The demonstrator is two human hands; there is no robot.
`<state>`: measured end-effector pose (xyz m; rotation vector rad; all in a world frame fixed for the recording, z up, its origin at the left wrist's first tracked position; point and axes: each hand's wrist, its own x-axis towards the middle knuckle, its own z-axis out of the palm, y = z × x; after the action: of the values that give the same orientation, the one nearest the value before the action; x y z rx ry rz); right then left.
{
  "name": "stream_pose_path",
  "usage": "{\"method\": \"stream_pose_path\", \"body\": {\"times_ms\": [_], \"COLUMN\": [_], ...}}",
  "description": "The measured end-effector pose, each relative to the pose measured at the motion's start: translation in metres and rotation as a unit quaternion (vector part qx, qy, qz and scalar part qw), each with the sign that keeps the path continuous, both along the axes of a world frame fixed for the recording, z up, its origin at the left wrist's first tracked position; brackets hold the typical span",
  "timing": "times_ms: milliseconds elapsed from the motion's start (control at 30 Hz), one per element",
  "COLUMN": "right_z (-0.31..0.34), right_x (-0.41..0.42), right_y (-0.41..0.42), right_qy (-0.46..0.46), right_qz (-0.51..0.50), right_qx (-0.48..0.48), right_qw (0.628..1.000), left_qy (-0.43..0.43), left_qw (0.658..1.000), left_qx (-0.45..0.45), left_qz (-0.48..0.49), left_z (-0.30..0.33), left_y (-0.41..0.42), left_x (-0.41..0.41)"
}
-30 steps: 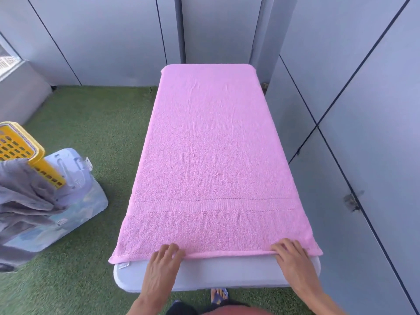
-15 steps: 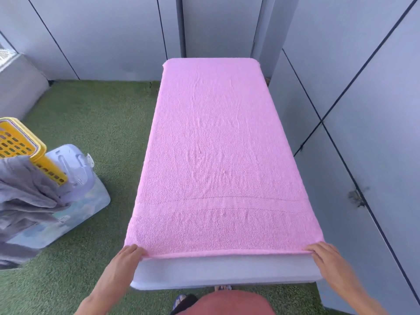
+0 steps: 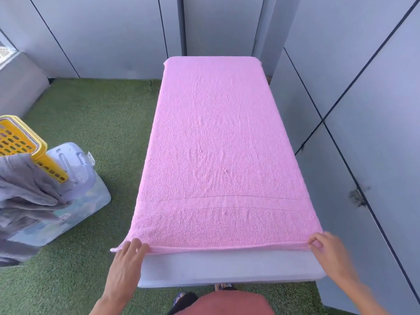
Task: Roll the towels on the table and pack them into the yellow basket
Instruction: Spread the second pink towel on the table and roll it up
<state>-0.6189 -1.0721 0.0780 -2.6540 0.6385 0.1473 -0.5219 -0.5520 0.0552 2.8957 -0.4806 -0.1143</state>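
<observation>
Fingers point(image 3: 317, 245) of both my hands are pinching the near edge of the pink towel point(image 3: 218, 144), which is lying flat on the table point(image 3: 227, 271).

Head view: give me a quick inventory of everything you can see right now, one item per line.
pink towel: one, pink, spread flat over the table, near edge lifted
table: one, white, centre, bare strip at the near end
yellow basket: one, yellow, far left, atop the storage box
grey towel: one, grey, draped over the basket's side
storage box: one, translucent, on the turf at left
turf: green, covers the floor
wall panels: grey, behind and right
left hand: pinches the towel's near left corner
right hand: pinches the near right corner
</observation>
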Motion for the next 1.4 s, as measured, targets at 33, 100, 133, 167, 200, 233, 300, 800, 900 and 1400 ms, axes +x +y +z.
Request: {"method": "stream_pose_path", "body": {"times_ms": [33, 100, 133, 167, 200, 233, 300, 800, 900, 1400], "right_z": [-0.004, -0.011, -0.011, -0.010, -0.009, -0.006, -0.006, 0.012, 0.008, -0.011], "right_x": [-0.005, -0.013, -0.016, -0.016, -0.015, -0.013, -0.007, 0.012, 0.030, -0.015], "right_y": [0.002, 0.002, 0.002, 0.000, -0.002, -0.004, -0.009, -0.042, -0.043, -0.007], "right_qy": [-0.007, -0.020, -0.023, -0.024, -0.017, -0.007, 0.005, 0.136, 0.132, 0.001], "right_qz": [0.012, 0.033, 0.040, 0.039, 0.037, 0.036, 0.040, 0.085, 0.041, 0.048], "right_qx": [0.013, 0.014, 0.011, 0.009, 0.011, 0.013, 0.015, 0.054, 0.063, -0.010], "right_qw": [1.000, 0.999, 0.999, 0.999, 0.999, 0.999, 0.999, 0.986, 0.988, 0.999], "left_qy": [0.000, -0.004, 0.000, 0.004, 0.013, 0.021, 0.032, 0.222, 0.231, -0.023], "left_qw": [1.000, 1.000, 1.000, 1.000, 1.000, 0.999, 0.999, 0.967, 0.964, 0.997], "left_qx": [-0.004, -0.011, -0.015, -0.018, -0.020, -0.021, -0.021, -0.083, -0.081, 0.009], "left_qz": [-0.003, -0.005, 0.001, 0.009, 0.020, 0.027, 0.033, 0.089, 0.103, 0.079], "left_z": [-0.005, -0.009, -0.009, -0.007, -0.002, 0.000, 0.003, 0.028, 0.030, -0.008], "left_y": [0.000, 0.000, -0.001, -0.002, -0.004, -0.005, -0.004, 0.012, 0.008, -0.010], "left_x": [-0.006, -0.013, -0.013, -0.012, -0.009, -0.005, 0.005, 0.041, 0.058, -0.012]}}
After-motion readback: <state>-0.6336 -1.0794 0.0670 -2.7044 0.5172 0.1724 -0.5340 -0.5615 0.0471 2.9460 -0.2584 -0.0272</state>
